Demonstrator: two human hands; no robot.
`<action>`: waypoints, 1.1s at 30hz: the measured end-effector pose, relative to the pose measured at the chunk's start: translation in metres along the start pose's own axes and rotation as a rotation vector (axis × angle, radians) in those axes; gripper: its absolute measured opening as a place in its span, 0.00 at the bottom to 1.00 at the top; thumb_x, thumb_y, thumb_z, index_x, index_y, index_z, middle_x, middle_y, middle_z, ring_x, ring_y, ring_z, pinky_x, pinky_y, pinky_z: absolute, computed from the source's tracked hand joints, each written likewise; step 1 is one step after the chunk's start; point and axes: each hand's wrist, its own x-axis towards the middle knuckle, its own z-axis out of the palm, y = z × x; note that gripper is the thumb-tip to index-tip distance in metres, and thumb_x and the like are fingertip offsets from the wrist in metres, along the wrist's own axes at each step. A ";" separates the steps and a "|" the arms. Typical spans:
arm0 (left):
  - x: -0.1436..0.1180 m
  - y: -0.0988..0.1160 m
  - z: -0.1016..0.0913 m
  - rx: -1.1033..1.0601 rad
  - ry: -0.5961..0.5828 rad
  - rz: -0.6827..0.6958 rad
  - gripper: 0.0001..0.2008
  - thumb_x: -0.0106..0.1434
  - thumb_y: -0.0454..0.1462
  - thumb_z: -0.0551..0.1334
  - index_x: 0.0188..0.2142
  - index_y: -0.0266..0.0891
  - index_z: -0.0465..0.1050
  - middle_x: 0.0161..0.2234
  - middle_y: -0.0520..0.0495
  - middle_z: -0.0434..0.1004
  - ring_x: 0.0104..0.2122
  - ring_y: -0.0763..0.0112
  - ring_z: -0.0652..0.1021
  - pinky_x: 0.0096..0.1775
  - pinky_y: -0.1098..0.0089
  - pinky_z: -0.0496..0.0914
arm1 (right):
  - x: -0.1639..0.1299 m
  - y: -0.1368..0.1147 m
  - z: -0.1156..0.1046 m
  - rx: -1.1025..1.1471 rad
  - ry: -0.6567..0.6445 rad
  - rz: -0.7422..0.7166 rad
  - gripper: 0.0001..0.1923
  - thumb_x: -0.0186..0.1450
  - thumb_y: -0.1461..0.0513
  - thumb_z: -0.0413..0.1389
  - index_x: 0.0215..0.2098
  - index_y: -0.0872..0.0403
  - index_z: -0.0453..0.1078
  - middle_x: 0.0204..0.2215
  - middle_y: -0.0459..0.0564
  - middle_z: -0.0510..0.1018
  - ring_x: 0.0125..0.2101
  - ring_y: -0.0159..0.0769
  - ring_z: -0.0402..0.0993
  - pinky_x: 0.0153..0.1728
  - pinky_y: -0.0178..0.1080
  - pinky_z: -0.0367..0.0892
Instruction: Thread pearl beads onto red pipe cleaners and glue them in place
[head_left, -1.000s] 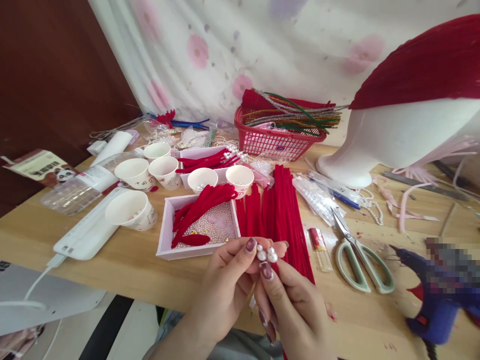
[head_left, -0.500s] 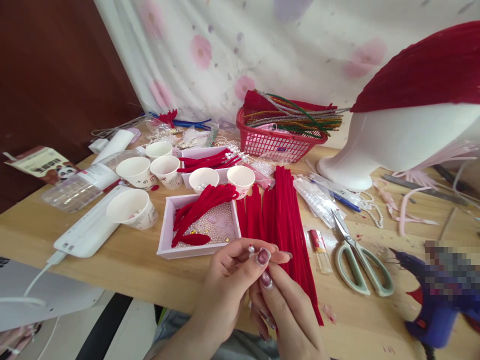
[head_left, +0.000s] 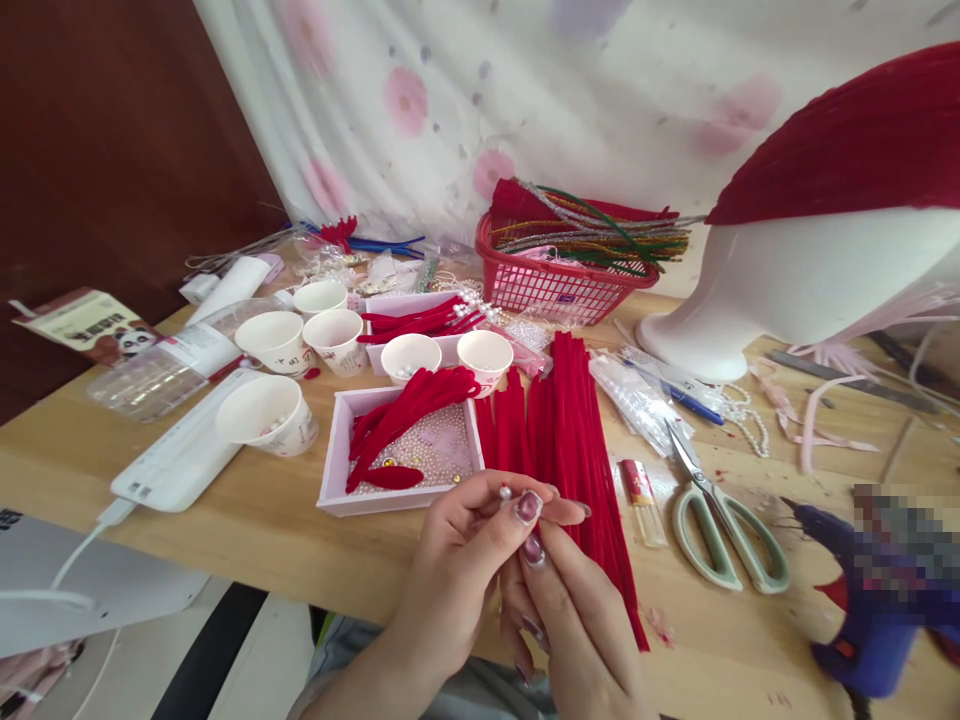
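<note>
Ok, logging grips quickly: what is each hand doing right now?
Left hand: closed, pinching a small pearl bead at its fingertips.
Right hand: fingers pressed against the left hand's; its own hold cannot be told.

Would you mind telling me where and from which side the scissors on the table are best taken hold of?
Take the scissors by the pale green handle loops, which lie at the near end towards the person, coming from above and the near edge. The blades point away, towards the white mannequin head, so the loops are the safe, roomy part, and nothing lies over them.
</note>
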 end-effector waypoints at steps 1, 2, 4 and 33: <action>0.000 -0.001 -0.001 0.001 0.002 -0.002 0.09 0.61 0.42 0.73 0.35 0.39 0.83 0.33 0.46 0.88 0.26 0.71 0.83 0.24 0.78 0.71 | 0.000 0.001 0.001 0.007 0.010 -0.001 0.30 0.69 0.40 0.53 0.62 0.44 0.74 0.26 0.51 0.81 0.18 0.41 0.74 0.17 0.38 0.72; 0.000 -0.002 -0.001 -0.002 0.005 -0.003 0.08 0.61 0.42 0.73 0.35 0.40 0.83 0.33 0.46 0.88 0.24 0.72 0.82 0.23 0.78 0.71 | -0.002 0.003 0.001 0.016 0.018 -0.001 0.31 0.68 0.41 0.55 0.63 0.44 0.73 0.27 0.51 0.82 0.19 0.41 0.75 0.18 0.39 0.73; 0.001 -0.004 -0.003 -0.016 0.007 -0.009 0.09 0.62 0.43 0.73 0.36 0.40 0.83 0.33 0.46 0.88 0.22 0.75 0.80 0.22 0.79 0.70 | -0.005 0.008 0.000 0.038 0.024 0.008 0.32 0.67 0.41 0.57 0.64 0.43 0.72 0.31 0.52 0.83 0.21 0.42 0.76 0.19 0.39 0.74; 0.002 0.000 -0.010 0.013 -0.028 -0.007 0.13 0.61 0.43 0.73 0.43 0.41 0.84 0.41 0.43 0.89 0.49 0.59 0.84 0.49 0.69 0.76 | 0.001 0.009 0.010 0.142 0.136 0.297 0.25 0.67 0.41 0.58 0.53 0.45 0.80 0.22 0.46 0.76 0.17 0.36 0.69 0.17 0.37 0.70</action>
